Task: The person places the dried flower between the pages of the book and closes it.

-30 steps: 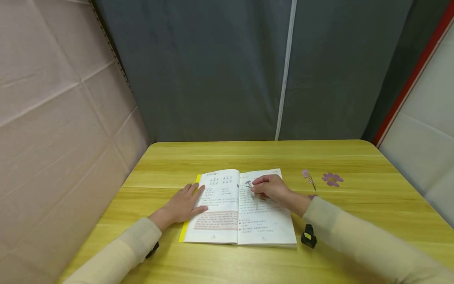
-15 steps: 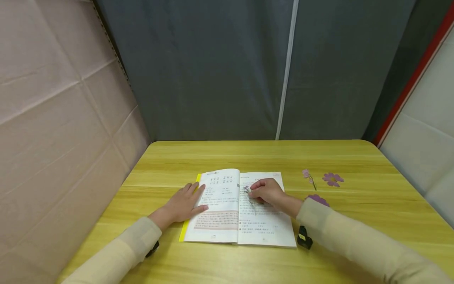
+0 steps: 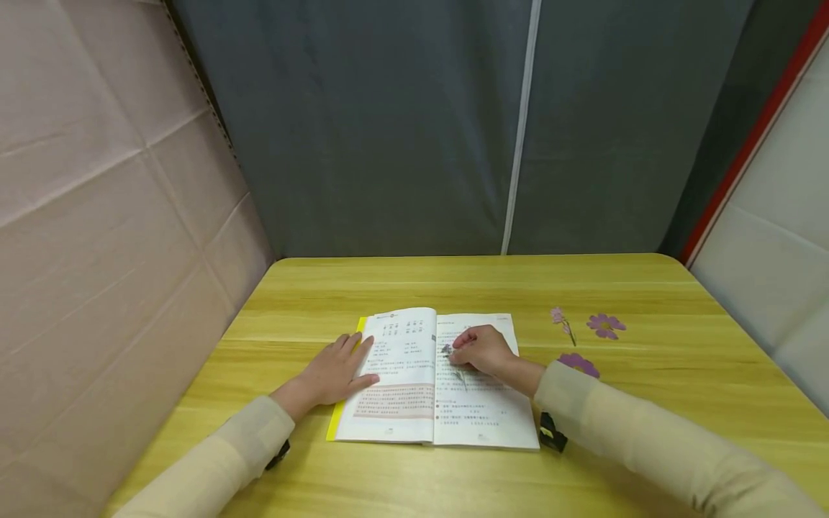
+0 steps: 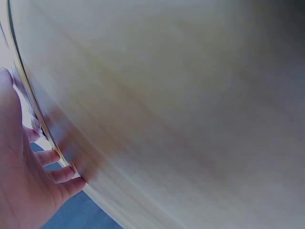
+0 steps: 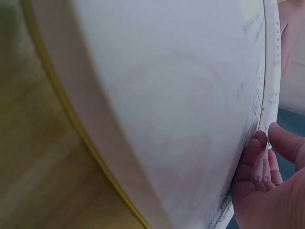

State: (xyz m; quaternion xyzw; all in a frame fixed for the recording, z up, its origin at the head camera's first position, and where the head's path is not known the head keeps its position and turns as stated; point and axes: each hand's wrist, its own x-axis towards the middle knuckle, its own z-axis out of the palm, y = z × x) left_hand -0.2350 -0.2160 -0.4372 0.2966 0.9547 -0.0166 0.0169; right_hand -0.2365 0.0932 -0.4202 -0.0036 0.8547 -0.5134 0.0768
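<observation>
Here, your right hand (image 3: 484,351) pinches a thin-stemmed flower (image 3: 447,350), purple only in head view; spread left hand (image 3: 333,370) touches white paper book (image 3: 409,429) at left edge.

In the head view, the right hand (image 3: 487,351) hides the middle of a flower sprig (image 3: 447,350), the print on the open book (image 3: 414,426) is too small to read, and the left sleeve (image 3: 210,457) and right sleeve (image 3: 648,432) run out of frame at lower left and lower right. The left wrist view cuts the left hand (image 4: 26,176) at the left edge and blurs the table (image 4: 167,119). In the right wrist view, the page (image 5: 181,119) is blurred, and both hands are cut off along the right edge.
</observation>
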